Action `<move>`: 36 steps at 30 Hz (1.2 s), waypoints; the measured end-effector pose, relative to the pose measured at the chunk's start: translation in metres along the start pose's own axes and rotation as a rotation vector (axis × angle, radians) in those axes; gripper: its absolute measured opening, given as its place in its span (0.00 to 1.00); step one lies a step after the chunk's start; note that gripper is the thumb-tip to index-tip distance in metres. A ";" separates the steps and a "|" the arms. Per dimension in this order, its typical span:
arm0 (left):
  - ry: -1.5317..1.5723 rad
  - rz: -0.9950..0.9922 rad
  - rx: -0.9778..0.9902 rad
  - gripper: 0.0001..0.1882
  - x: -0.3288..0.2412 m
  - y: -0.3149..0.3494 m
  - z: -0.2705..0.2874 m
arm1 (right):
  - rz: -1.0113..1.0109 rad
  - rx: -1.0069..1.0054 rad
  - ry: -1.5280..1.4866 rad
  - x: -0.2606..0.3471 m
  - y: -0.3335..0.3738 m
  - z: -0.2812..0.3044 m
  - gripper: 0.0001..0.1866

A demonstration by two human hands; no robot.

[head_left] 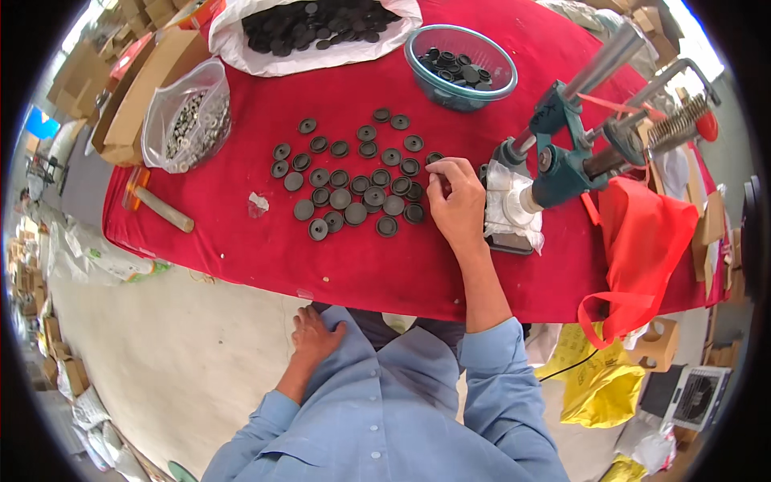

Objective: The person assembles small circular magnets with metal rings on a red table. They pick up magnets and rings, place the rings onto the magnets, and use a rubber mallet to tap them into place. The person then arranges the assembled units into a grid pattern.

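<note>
My right hand [456, 197] is over the red-covered table, thumb and forefinger drawn together in a pinch. Whatever lies between those fingertips is too small or hidden to make out. Just beyond them is a round black plastic cap [434, 158], partly behind the forefinger. Several more black caps [339, 178] are spread loosely to the left of this hand, some dished side up, some flat side up. My left hand [316, 333] rests at my lap below the table edge, fingers apart and holding nothing. Beside my right hand stands a green hand press [562, 181], its base wrapped in white material [507, 205].
A clear bowl [498, 60] of black parts and a white sack [233, 48] of black discs stand at the back. Left are a bag [152, 128] of small metal parts, a cardboard box [120, 136] and a hammer [165, 210]. A red bag [646, 241] hangs at right.
</note>
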State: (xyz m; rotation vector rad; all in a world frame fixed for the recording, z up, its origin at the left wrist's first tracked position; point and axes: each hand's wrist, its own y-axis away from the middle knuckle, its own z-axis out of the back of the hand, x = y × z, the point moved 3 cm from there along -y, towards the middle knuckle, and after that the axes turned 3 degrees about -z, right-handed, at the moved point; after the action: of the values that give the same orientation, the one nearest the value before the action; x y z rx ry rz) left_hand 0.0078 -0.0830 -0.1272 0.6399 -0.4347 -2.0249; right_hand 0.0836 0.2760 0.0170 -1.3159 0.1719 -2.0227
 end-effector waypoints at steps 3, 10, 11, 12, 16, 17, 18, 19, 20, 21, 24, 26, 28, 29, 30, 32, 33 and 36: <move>-0.076 -0.026 -0.056 0.55 0.001 -0.018 -0.019 | 0.003 -0.012 -0.009 0.005 0.000 0.002 0.07; -0.343 -0.035 0.197 0.61 -0.019 -0.043 -0.014 | -0.010 -0.007 -0.032 0.009 0.003 0.009 0.07; -0.368 -0.046 0.224 0.61 -0.019 -0.045 -0.013 | 0.001 -0.014 -0.042 0.006 0.003 0.008 0.07; -0.392 -0.055 0.251 0.61 -0.017 -0.046 -0.011 | 0.012 -0.021 -0.051 0.004 0.004 0.007 0.07; -0.382 -0.114 0.351 0.60 -0.021 -0.044 -0.001 | 0.000 -0.016 -0.075 0.009 0.005 0.010 0.08; -0.391 -0.124 0.330 0.60 -0.023 -0.042 0.002 | 0.013 -0.022 -0.075 0.011 0.004 0.012 0.08; -0.400 -0.134 0.309 0.59 -0.027 -0.039 0.004 | 0.026 -0.029 -0.075 0.013 0.004 0.014 0.08; -0.406 -0.143 0.291 0.58 -0.030 -0.036 0.003 | 0.015 -0.024 -0.081 0.013 0.003 0.015 0.08; -0.383 -0.187 0.217 0.58 -0.032 -0.036 -0.004 | 0.004 -0.019 -0.087 0.014 0.003 0.016 0.08; -0.359 -0.232 0.143 0.57 -0.032 -0.036 -0.017 | -0.006 -0.014 -0.093 0.013 0.002 0.017 0.08; -0.377 -0.169 0.118 0.55 -0.028 -0.052 -0.039 | -0.002 0.001 -0.074 0.010 0.001 0.015 0.08; -0.346 -0.142 0.188 0.53 -0.033 -0.058 -0.034 | 0.007 -0.005 -0.066 0.009 -0.001 0.015 0.08; -0.229 -0.161 0.263 0.52 -0.025 -0.062 -0.018 | 0.036 -0.009 -0.049 0.010 -0.002 0.011 0.08; -0.261 -0.134 0.288 0.53 -0.014 -0.062 -0.020 | 0.069 -0.005 -0.061 0.011 -0.002 0.006 0.09; -0.288 -0.078 0.297 0.53 0.005 -0.061 -0.023 | 0.119 -0.004 -0.046 0.011 -0.002 0.002 0.09; -0.294 -0.038 0.252 0.54 0.026 -0.054 -0.012 | 0.172 -0.018 -0.047 0.005 -0.002 0.000 0.10; -0.280 -0.067 0.210 0.55 0.023 -0.050 -0.008 | 0.134 0.004 -0.060 0.007 -0.002 0.005 0.10; -0.238 -0.087 0.208 0.60 0.013 -0.051 -0.006 | 0.091 0.020 -0.019 0.008 0.002 0.018 0.10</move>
State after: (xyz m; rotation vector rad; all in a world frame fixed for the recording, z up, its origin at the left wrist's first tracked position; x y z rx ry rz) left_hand -0.0286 -0.0694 -0.1631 0.5519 -0.7786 -2.1655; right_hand 0.0978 0.2737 0.0308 -1.2915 0.1992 -1.9303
